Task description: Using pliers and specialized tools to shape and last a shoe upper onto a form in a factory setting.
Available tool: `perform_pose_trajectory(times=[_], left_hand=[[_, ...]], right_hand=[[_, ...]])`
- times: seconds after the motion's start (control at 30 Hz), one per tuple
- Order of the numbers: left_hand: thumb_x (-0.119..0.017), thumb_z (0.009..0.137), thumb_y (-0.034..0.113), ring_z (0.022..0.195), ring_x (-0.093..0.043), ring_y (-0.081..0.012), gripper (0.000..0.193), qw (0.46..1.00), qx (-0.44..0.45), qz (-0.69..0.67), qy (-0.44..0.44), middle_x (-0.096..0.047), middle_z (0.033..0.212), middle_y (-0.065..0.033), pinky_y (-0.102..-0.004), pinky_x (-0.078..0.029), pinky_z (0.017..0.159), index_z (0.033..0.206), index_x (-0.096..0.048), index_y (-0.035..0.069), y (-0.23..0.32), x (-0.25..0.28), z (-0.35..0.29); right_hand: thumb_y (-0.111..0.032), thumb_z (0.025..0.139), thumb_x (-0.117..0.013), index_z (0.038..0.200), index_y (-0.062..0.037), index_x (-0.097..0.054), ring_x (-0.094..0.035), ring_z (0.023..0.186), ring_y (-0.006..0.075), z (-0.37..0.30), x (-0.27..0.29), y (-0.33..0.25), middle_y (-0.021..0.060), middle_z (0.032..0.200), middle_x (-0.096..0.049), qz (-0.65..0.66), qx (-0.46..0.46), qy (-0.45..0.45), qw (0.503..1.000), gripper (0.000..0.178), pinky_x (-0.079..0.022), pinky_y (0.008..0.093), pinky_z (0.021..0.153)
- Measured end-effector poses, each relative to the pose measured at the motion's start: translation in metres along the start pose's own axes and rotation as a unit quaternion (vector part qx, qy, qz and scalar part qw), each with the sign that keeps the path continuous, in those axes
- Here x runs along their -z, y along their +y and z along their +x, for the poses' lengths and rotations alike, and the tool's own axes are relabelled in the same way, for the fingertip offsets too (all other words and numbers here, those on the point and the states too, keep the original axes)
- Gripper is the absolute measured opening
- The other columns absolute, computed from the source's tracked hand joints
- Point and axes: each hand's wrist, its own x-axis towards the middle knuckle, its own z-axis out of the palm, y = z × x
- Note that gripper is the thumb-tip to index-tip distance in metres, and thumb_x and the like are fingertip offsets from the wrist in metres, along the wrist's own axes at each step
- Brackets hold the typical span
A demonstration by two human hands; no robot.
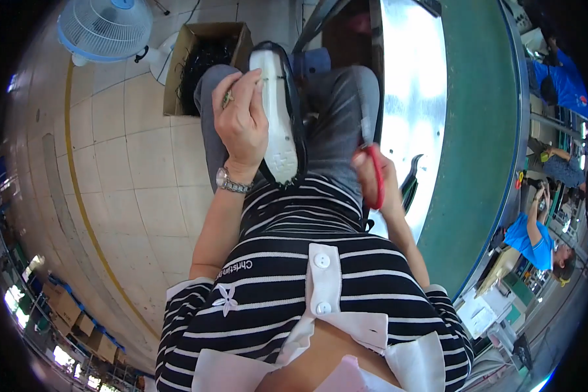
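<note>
My left hand [242, 117] is closed on a shoe upper [282, 124], black around its edge with a pale, sole-shaped underside facing up. It lies lengthwise over my lap, toe end away from me, and its near edge looks ragged. To its right, my right hand [379, 179] grips a pair of scissors [377, 173] by the red handles. The scissor blades point away from me over my right thigh, apart from the shoe upper. This hand is somewhat blurred, and whether the blades are apart cannot be made out.
A cardboard box [173, 78] of dark scraps stands on the floor beyond my left knee, near a white-and-blue fan [104, 29]. At my right is a shiny metal surface [411, 85] bearing a dark curved piece [410, 185], then a green tabletop [477, 117]. People in blue work farther right.
</note>
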Motion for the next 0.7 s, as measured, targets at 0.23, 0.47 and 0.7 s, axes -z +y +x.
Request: perform_pose_trajectory(times=[0.23, 0.47, 0.7], left_hand=[[-0.054, 0.092, 0.001, 0.076, -0.059, -0.0232, 0.007, 0.988, -0.043, -0.087, 0.123, -0.065, 0.087, -0.0092, -0.0316, -0.046, 0.069, 0.096, -0.059, -0.001, -0.002, -0.003, 0.001], [-0.051, 0.095, 0.004, 0.074, -0.06, -0.0138, 0.01, 0.92, -0.183, -0.193, 0.286, -0.066, 0.091, -0.0105, -0.0239, -0.047, 0.06, 0.101, -0.053, -0.004, 0.011, 0.039, 0.089], [-0.067, 0.086, 0.015, 0.089, -0.061, -0.0261, 0.048, 0.99, -0.067, 0.127, -0.006, -0.064, 0.103, -0.0148, -0.0356, -0.049, 0.08, 0.128, -0.049, -0.002, -0.127, 0.031, 0.093]], right_hand=[[-0.031, 0.085, -0.069, 0.119, 0.006, -0.06, -0.063, 0.072, 0.0204, 0.038, 0.092, 0.067, 0.0146, 0.081, -0.067, -0.32, 0.012, 0.296, 0.9, 0.051, -0.049, 0.0333, 0.067], [-0.032, 0.085, -0.068, 0.124, 0.0062, -0.056, -0.065, 0.092, 0.0246, 0.062, 0.115, 0.099, 0.0197, 0.099, -0.067, -0.361, 0.045, 0.36, 0.859, 0.057, -0.049, 0.0329, 0.079], [-0.028, 0.086, -0.066, 0.126, 0.0005, -0.057, -0.061, 0.095, 0.0292, 0.044, 0.126, 0.11, 0.0199, 0.109, -0.063, -0.273, 0.088, 0.389, 0.875, 0.05, -0.048, 0.0385, 0.085]])
